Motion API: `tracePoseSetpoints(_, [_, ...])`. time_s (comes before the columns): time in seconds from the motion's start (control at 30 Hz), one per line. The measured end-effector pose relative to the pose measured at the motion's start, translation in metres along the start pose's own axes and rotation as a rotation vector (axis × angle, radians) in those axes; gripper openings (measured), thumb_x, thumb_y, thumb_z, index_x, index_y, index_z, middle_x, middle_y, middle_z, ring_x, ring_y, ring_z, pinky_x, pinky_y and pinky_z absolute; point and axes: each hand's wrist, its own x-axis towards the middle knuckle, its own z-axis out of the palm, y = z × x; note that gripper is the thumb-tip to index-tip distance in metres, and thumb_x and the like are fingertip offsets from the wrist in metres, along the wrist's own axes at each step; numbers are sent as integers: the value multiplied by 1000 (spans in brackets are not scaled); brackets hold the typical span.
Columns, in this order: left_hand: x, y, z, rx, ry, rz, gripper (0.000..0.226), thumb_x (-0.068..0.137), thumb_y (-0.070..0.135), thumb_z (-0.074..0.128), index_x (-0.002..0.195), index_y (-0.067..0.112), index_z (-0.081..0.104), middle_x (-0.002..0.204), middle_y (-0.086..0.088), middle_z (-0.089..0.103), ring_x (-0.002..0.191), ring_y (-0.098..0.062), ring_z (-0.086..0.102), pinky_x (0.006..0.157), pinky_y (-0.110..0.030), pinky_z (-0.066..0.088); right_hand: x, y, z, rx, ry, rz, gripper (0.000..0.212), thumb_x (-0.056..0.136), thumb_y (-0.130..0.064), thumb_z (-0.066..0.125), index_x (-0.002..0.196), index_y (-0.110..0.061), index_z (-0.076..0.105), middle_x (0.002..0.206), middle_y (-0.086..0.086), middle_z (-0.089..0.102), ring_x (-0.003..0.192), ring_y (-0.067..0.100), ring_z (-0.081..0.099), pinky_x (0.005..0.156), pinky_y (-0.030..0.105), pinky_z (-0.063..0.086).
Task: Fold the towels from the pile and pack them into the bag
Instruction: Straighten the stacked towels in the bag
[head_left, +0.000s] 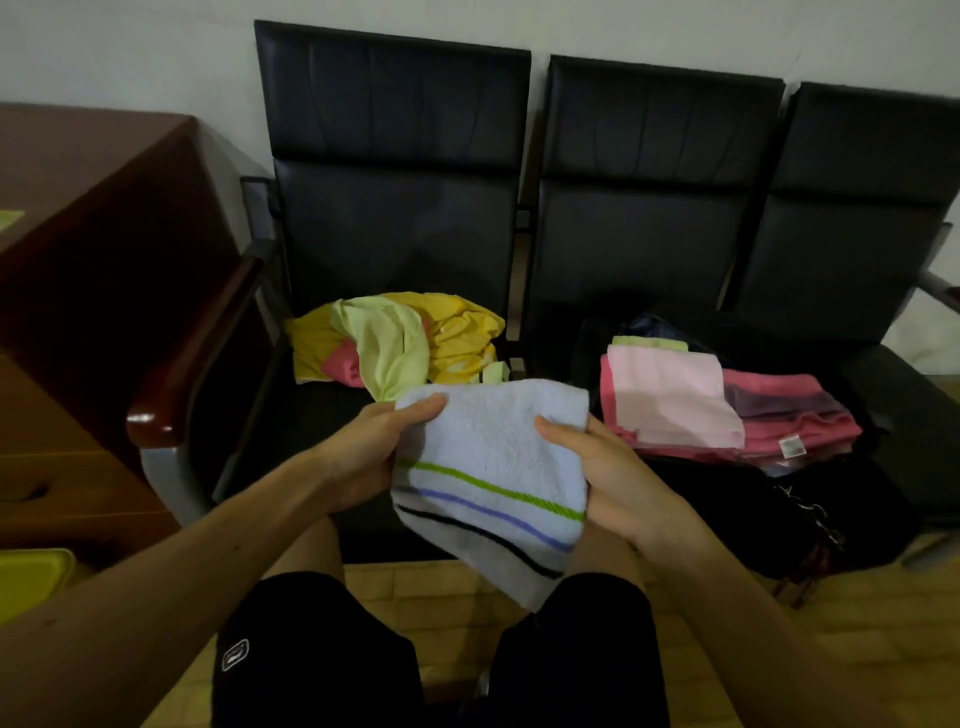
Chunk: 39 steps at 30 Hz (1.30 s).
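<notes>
So the big black three-seat bench (395, 218) against the wall is basically the whole workspace here. On the middle seat there's a dark bag (717, 493) slumped open, with a folded stack (675, 400) of pink towels lying on it. Honestly can't tell if they're properly inside or just sitting on top. The left seat has the pile (395, 338), a rumpled heap of yellow, pale green and pink ones not yet folded. The person sits facing all this and holds a light blue striped towel (488, 467) up over their knees, well clear of the seats. The left grip (363, 457) pinches its left edge, thumb on top and fingers underneath, and the right grip (602, 467) does the same on the right edge. It looks folded over already, though one corner hangs loose at the bottom, so I'd say we're at the tail end of folding this one. Next move probably calls for tucking or squaring that corner, then carrying it right onto the pink stack without letting the fold flop open.
</notes>
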Motion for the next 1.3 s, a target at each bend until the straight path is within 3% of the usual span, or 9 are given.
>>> tracePoseSetpoints(0.07, [1,7,-1,78,66,70,54,80,40,72,120,4,66,113,-12,73,107,-28,69,99,-47,52,10,-2,-31,-66,-206,-26,38,92,-12,65,130,-17,59,118,6,71,105,23,69,92,44,55])
tracePoseSetpoints(0.2, [6,10,-4,202,126,180,42,85,38,68,106,2,70,102,-11,76,102,-27,71,90,-41,57,21,-5,-28,-222,-52,-165,43,86,-18,75,125,-11,59,118,11,69,105,23,68,94,44,55])
tracePoseSetpoints(0.37, [10,36,-8,221,112,126,62,73,47,72,117,4,65,113,-10,71,107,-26,67,97,-46,53,22,-34,-32,-324,8,-366,58,79,-15,81,127,-24,50,106,8,69,94,19,70,78,32,59])
tracePoseSetpoints(0.57, [0,88,-5,398,-66,208,44,76,13,81,117,14,67,109,-4,75,101,-19,72,84,-36,58,24,-80,-33,-625,-70,-619,39,73,-13,86,108,-23,70,96,-7,75,87,6,71,72,23,59])
tracePoseSetpoints(0.77, [-5,106,10,487,162,506,19,79,16,79,94,7,74,83,-5,77,78,-18,75,59,-22,57,16,-114,-35,-885,88,-762,17,79,-32,81,90,-20,76,81,-6,74,76,4,69,69,26,58])
tracePoseSetpoints(0.9, [-1,101,21,443,273,668,12,76,18,81,81,10,74,80,4,75,76,-11,73,63,-22,57,3,-122,-45,-832,28,-688,18,87,-30,74,91,-13,73,83,2,73,77,14,72,68,34,62])
tracePoseSetpoints(1.0, [3,98,31,476,354,773,15,72,22,85,81,16,75,107,3,62,99,-10,64,78,-26,56,-2,-121,-55,-823,22,-688,16,90,-29,70,92,-13,72,87,5,73,81,17,72,69,36,62])
tracePoseSetpoints(1.1, [-1,106,46,510,245,869,16,78,21,80,92,24,75,122,7,60,108,-3,61,80,-18,55,-5,-119,-70,-695,-16,-668,17,94,-27,66,97,-11,70,92,5,73,85,16,71,67,29,61])
tracePoseSetpoints(1.3, [-9,115,89,574,-9,933,23,95,19,64,118,22,63,102,7,73,92,-9,71,74,-24,58,3,-103,-96,-135,-150,-598,18,93,-31,60,102,-18,69,96,-6,73,94,9,68,81,26,55])
